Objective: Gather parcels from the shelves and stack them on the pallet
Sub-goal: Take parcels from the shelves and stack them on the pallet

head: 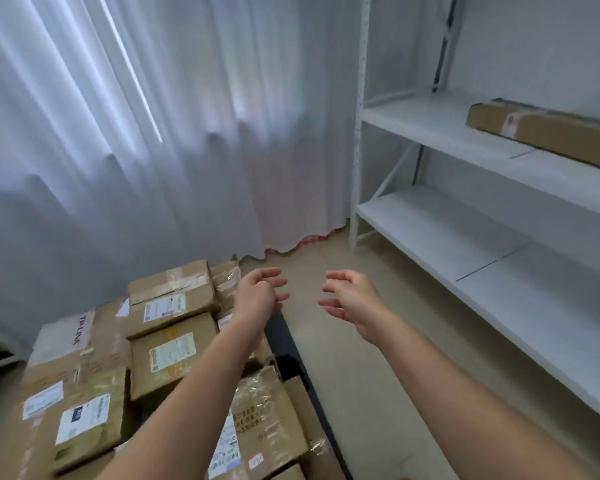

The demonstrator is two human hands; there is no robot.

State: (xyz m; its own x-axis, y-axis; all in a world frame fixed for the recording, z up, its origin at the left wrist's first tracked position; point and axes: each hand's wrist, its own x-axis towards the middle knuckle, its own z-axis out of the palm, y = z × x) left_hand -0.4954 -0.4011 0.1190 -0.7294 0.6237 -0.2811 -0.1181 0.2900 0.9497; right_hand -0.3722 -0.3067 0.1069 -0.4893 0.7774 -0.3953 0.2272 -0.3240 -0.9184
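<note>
- A long brown cardboard parcel point(548, 131) with tape and a label lies on the upper board of the white metal shelf unit point(430, 216), at the right.
- Many brown cardboard boxes with white labels point(167, 348) sit packed together on the black pallet point(284, 337), lower left.
- The left hand point(258, 296) and right hand point(352, 301) reach forward, apart, fingers loosely curled, holding nothing.
- White curtains point(153, 133) hang behind.
</note>
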